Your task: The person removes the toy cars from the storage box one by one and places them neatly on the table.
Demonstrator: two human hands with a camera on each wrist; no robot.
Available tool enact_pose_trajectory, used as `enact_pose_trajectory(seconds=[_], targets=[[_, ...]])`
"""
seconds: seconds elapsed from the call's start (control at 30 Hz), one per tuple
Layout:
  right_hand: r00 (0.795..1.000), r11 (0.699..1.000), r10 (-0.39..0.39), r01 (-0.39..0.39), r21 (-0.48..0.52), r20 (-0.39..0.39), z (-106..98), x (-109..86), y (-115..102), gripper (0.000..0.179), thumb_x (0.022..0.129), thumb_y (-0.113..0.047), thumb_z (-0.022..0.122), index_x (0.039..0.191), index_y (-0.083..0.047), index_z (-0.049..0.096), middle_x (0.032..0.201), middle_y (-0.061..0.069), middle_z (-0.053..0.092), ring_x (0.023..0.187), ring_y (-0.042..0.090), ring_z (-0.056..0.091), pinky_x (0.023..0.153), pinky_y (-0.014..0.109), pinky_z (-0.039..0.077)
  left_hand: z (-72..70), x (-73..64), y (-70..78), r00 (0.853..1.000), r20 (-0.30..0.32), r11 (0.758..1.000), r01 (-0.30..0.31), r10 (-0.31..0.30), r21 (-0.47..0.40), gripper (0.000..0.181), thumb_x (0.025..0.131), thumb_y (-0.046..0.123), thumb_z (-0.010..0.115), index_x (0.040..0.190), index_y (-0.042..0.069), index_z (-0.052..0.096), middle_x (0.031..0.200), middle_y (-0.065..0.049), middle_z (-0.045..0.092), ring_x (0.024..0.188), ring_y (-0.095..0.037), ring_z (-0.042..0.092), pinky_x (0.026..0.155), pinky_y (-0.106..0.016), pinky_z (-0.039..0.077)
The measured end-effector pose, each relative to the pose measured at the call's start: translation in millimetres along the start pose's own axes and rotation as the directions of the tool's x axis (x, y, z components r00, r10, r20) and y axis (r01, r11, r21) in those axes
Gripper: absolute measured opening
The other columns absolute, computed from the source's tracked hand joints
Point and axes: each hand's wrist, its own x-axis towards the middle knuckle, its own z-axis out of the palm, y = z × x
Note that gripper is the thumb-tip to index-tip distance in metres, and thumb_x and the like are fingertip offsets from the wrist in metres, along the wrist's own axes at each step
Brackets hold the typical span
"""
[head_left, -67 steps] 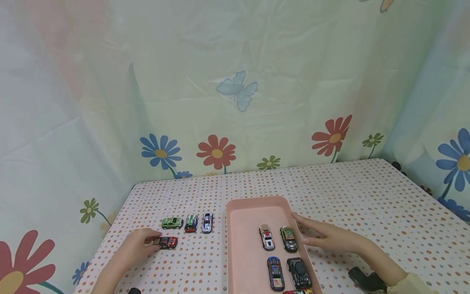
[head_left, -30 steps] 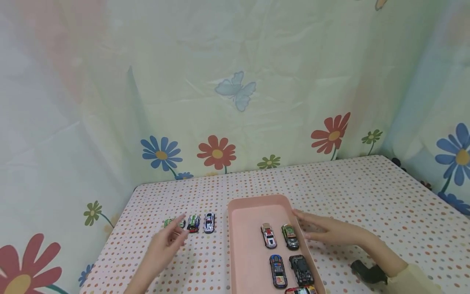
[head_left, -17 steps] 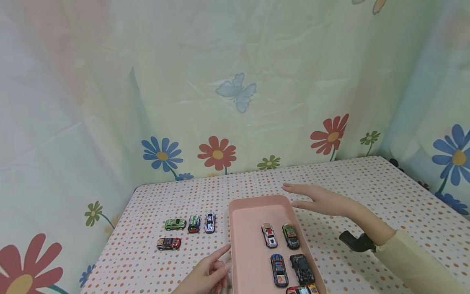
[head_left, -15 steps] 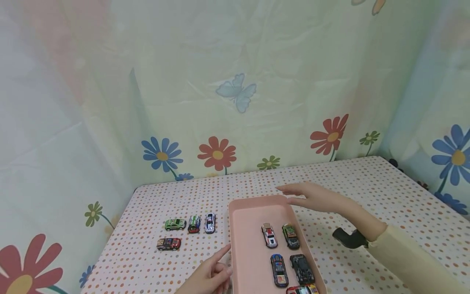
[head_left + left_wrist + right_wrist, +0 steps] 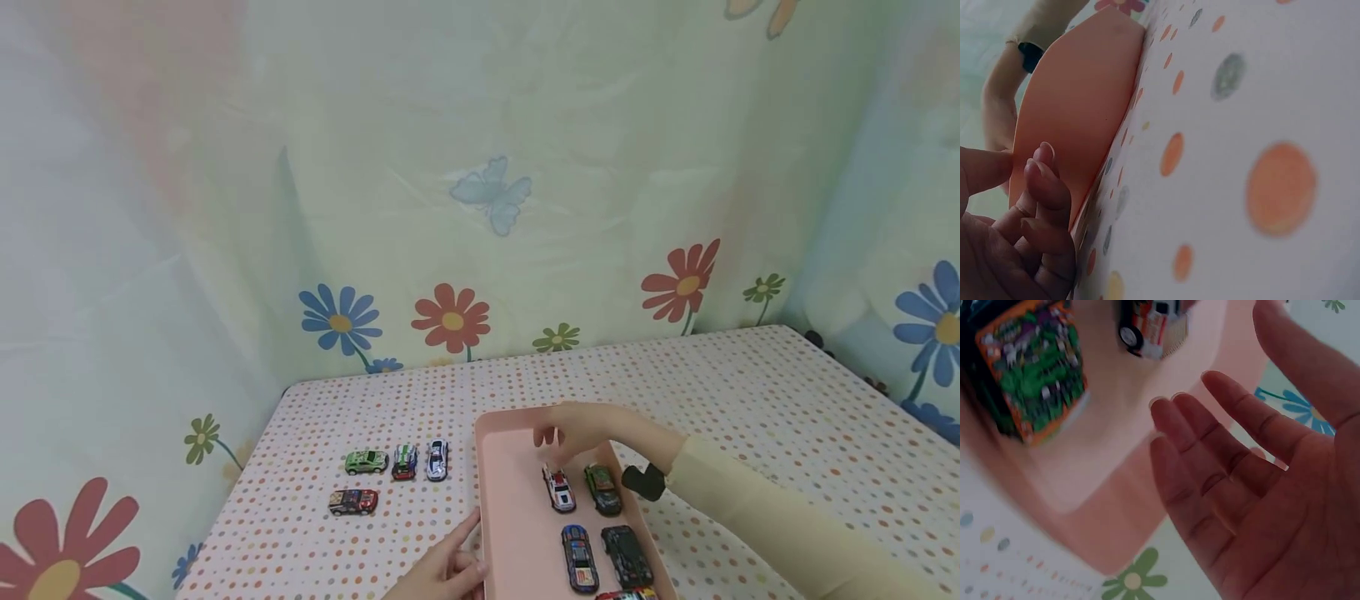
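A pink tray (image 5: pixel 504 533) holds several toy cars. My right hand (image 5: pixel 573 429) is over its far end, thumb right at the rear of a white-and-red toy car (image 5: pixel 559 490); in the right wrist view its fingers (image 5: pixel 1235 425) are loosely extended, with no car between those in sight. To that car's right stands a green-and-black toy car (image 5: pixel 602 490). My left hand (image 5: pixel 442 562) rests at the tray's left wall, index finger straight against it. The left wrist view shows the other fingers (image 5: pixel 1047 187) loosely bent along the outside of that wall.
On the dotted tabletop left of the tray stand a green toy car (image 5: pixel 366 462), a green-and-white one (image 5: pixel 404 462), a white one (image 5: pixel 437 460) and a red-and-black one (image 5: pixel 353 502). A blue toy car (image 5: pixel 580 558) and a black one (image 5: pixel 627 556) stand nearer in the tray.
My left hand has left the red-and-black toy car and moved right to the tray's wall. My right hand has lifted from the tray's right side and come over its far end.
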Motion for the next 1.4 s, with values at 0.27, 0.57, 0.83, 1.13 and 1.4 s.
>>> enact_pose_trajectory(seconds=[0.27, 0.57, 0.83, 1.13, 1.4], targets=[[0.995, 0.994, 0.095, -0.092, -0.050, 0.045, 19.1, 2.9, -4.5, 0.043, 0.069, -0.021, 0.085, 0.100, -0.013, 0.057, 0.084, -0.006, 0.051, 0.070, 0.010, 0.046, 0.067, 0.028, 0.043, 1.1, 0.1, -0.8, 1.000, -0.006, 1.000, 0.024, -0.025, -0.013, 0.071, 0.099, 0.015, 0.048, 0.143, -0.011, -0.001, 0.076, -0.004, 0.057, 0.063, -0.006, 0.054, 0.058, -0.017, 0.044], [0.987, 0.989, 0.146, -0.144, -0.040, 0.067, 24.3, 7.5, -4.4, 0.039, 0.066, -0.018, 0.086, 0.093, -0.016, 0.058, 0.080, -0.008, 0.053, 0.072, 0.010, 0.049, 0.069, 0.029, 0.044, 1.6, 0.0, -0.8, 1.000, -0.012, 1.000, 0.020, -0.019, 0.015, 0.070, 0.099, 0.017, 0.049, 0.144, -0.011, 0.003, 0.074, -0.002, 0.058, 0.060, -0.005, 0.053, 0.054, -0.015, 0.043], [0.991, 0.991, 0.126, -0.123, -0.051, 0.053, 23.0, 5.5, -6.2, 0.033, 0.067, -0.016, 0.086, 0.087, -0.015, 0.060, 0.076, -0.006, 0.051, 0.067, 0.010, 0.044, 0.064, 0.028, 0.041, 2.7, -1.5, 2.3, 0.999, -0.025, 0.999, 0.041, -0.040, 0.010, 0.069, 0.099, 0.017, 0.049, 0.145, -0.009, 0.006, 0.074, -0.005, 0.060, 0.057, -0.007, 0.053, 0.051, -0.016, 0.042], [0.997, 0.994, 0.075, -0.074, -0.080, 0.013, 20.9, 3.4, -3.1, 0.029, 0.068, -0.017, 0.085, 0.083, -0.016, 0.060, 0.075, -0.007, 0.051, 0.067, 0.008, 0.042, 0.063, 0.026, 0.040, 4.5, -1.0, 2.6, 0.999, -0.030, 1.000, 0.030, -0.030, -0.008, 0.070, 0.098, 0.016, 0.051, 0.145, -0.010, 0.005, 0.072, -0.003, 0.059, 0.056, -0.005, 0.053, 0.051, -0.015, 0.043], [1.000, 0.995, 0.014, -0.011, -0.095, 0.028, 13.9, 0.8, 4.5, 0.018, 0.075, -0.019, 0.080, 0.085, -0.016, 0.065, 0.072, -0.008, 0.049, 0.064, 0.005, 0.040, 0.060, 0.024, 0.037, 4.3, -0.6, 2.4, 0.999, -0.028, 1.000, 0.022, -0.022, 0.009, 0.070, 0.098, 0.014, 0.051, 0.145, -0.011, 0.006, 0.070, -0.002, 0.059, 0.055, -0.005, 0.053, 0.051, -0.015, 0.042]])
